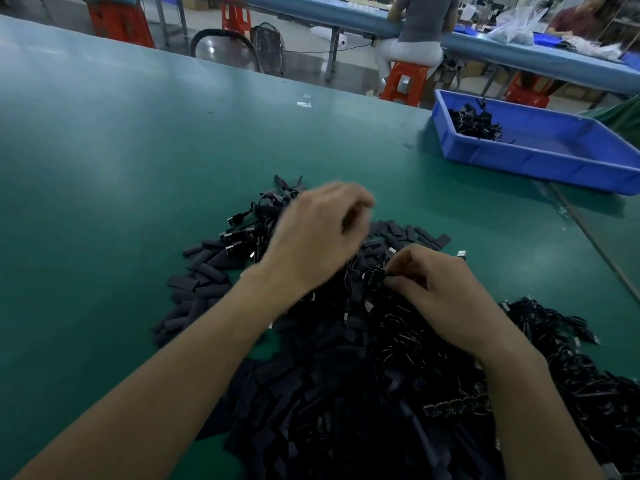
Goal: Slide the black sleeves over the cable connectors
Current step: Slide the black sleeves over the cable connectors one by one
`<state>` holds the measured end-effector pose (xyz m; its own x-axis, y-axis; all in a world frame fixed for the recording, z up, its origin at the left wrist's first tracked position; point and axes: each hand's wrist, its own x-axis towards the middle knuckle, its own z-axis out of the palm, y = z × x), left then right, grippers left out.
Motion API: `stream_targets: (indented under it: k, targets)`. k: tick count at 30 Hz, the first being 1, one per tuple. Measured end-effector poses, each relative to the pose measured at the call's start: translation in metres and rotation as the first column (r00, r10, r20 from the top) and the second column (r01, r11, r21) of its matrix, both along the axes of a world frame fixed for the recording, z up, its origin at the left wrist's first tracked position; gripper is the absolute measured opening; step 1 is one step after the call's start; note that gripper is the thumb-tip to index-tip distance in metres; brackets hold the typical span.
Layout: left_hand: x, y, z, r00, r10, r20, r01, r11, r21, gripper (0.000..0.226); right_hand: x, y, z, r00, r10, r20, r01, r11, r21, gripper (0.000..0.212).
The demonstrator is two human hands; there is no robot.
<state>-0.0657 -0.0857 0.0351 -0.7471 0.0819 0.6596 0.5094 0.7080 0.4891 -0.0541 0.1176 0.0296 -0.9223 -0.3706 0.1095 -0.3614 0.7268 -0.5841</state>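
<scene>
My right hand pinches a plug just above the cable heap. My left hand is a blur over the sleeves — I cannot tell if it holds one. I should hold the plug steady, line a sleeve up straight — then push gently.

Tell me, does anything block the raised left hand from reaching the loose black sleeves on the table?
Nothing visible does. The left hand hovers above the sleeves, which lie uncovered on the green table, with only air between.
</scene>
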Motion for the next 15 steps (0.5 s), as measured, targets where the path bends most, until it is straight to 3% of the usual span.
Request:
stream_targets:
  k: [2,5,10,15]
  targets:
    - [0.018,0.013,-0.005,0.958,-0.21,0.197,0.193,0.976,0.104,0.02,-0.002,0.005,0.0,0.999,0.035,0.018,-0.033,0.994,-0.103,0.015]
    - [0.029,0.027,-0.017,0.851,-0.337,0.403,0.281,0.94,0.193,0.023,0.0,0.011,0.002,0.993,0.099,0.063,-0.079,0.96,-0.27,0.019]
    - [0.026,0.026,-0.029,0.756,-0.476,0.449,0.249,0.844,0.474,0.021,0.0,0.017,-0.001,0.985,0.131,0.114,-0.07,0.9,-0.431,0.01]
    - [0.024,0.021,-0.04,0.68,-0.584,0.443,0.225,0.742,0.632,0.019,-0.002,0.019,-0.001,0.97,0.162,0.183,-0.069,0.899,-0.432,0.018]
